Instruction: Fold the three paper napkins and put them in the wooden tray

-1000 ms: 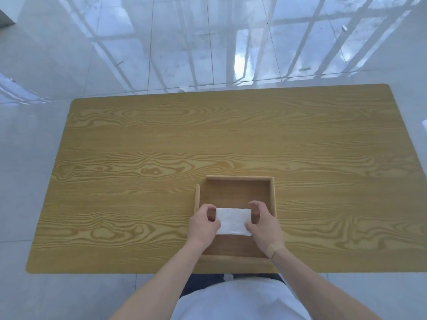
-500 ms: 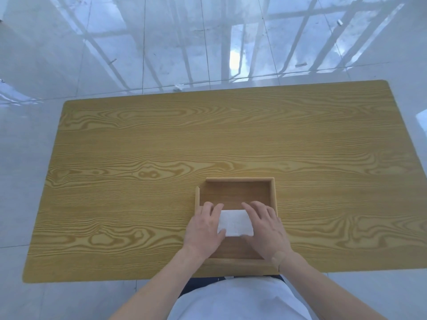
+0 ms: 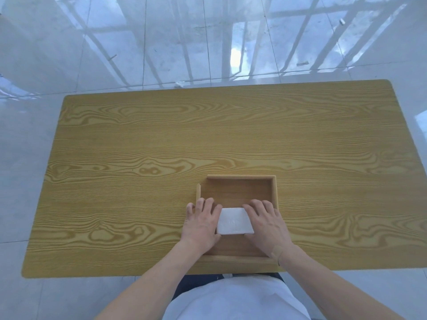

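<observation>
One folded napkin stack (image 3: 234, 221) is lying in one wooden tray (image 3: 274, 190), lower centre; your left hand (image 3: 202, 224) and right hand (image 3: 266, 224) are pressing it flat-palmed, grip open.

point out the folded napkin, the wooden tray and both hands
folded napkin (image 3: 234, 221), head view, centre of white top face
wooden tray (image 3: 240, 178), head view, far rim
left hand (image 3: 203, 224), head view, back of hand
right hand (image 3: 268, 224), head view, back of hand

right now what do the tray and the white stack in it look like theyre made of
Tray: seemingly light wood, matte, with visible grain and joined corner edges. Stack: seemingly soft paper, matte white, with faint embossing and layered edges at its near side.
</observation>
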Available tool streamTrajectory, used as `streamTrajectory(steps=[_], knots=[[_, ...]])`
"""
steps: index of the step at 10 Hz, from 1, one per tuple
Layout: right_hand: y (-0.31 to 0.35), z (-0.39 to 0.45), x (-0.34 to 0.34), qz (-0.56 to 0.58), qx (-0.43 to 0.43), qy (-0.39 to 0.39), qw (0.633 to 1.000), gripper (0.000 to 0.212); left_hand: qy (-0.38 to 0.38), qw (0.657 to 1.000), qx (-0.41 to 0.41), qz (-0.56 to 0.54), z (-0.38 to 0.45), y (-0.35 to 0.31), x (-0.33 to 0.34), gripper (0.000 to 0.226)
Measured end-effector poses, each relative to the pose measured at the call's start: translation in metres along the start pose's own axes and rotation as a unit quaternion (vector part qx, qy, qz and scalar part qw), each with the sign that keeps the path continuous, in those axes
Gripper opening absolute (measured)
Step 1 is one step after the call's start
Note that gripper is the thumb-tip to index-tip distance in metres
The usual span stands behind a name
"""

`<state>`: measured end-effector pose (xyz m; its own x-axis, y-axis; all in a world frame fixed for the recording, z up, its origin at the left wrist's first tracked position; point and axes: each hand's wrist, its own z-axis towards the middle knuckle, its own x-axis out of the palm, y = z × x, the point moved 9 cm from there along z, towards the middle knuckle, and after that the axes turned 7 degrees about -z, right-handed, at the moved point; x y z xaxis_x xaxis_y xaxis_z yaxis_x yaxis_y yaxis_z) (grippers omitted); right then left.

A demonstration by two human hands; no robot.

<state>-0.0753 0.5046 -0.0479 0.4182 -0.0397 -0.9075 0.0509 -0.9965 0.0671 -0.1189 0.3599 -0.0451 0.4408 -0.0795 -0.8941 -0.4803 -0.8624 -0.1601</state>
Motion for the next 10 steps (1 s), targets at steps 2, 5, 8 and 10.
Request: streamTrajectory(steps=[2, 5, 8, 10], knots=[[0.000, 0.000, -0.001, -0.003, -0.002, 0.003, 1.000, 0.080, 0.002, 1.000, 0.011, 0.016, 0.002, -0.002, 0.000, 0.076], [0.001, 0.000, 0.000, -0.004, 0.011, 0.007, 1.000, 0.077, 0.004, 1.000, 0.013, 0.012, 0.004, 0.001, 0.002, 0.075], [0.002, -0.001, -0.010, -0.002, 0.019, 0.012, 1.000, 0.088, 0.024, 0.999, 0.029, -0.009, 0.000, 0.006, -0.005, 0.087], [-0.009, -0.010, -0.075, 0.058, -0.034, 0.015, 0.998, 0.050, -0.075, 0.986, 0.127, -0.078, -0.029, 0.000, -0.061, 0.047]])
